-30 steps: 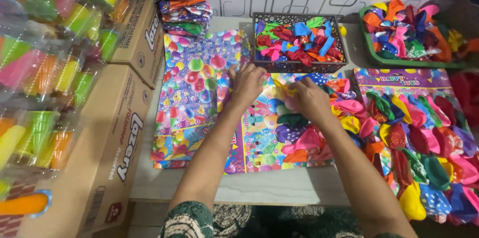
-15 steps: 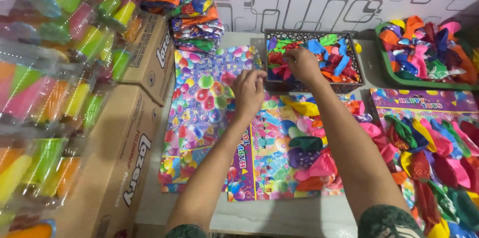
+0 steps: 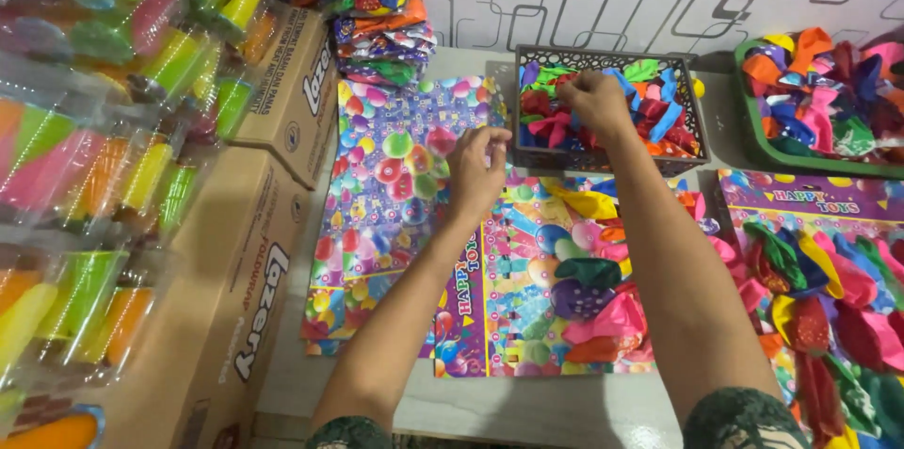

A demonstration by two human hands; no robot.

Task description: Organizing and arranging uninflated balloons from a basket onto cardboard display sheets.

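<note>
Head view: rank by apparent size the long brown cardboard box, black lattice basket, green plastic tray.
1. Long brown cardboard box, clearly largest, though nearest the camera.
2. Black lattice basket, whole in view.
3. Green plastic tray, cut off by the frame edge, so basket versus tray is unsure.

Left hand hovering mid-frame, fingers loosely curled; right hand stretched further forward, fingers bent downward.

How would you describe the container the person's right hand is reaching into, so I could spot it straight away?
Look to the far edge of the table, against the patterned wall. There the right hand dips into a dark basket with lattice-cut sides, heaped with uninflated balloons. Unlike the green tray of balloons beside it, it is near-black, with openwork walls.
</note>
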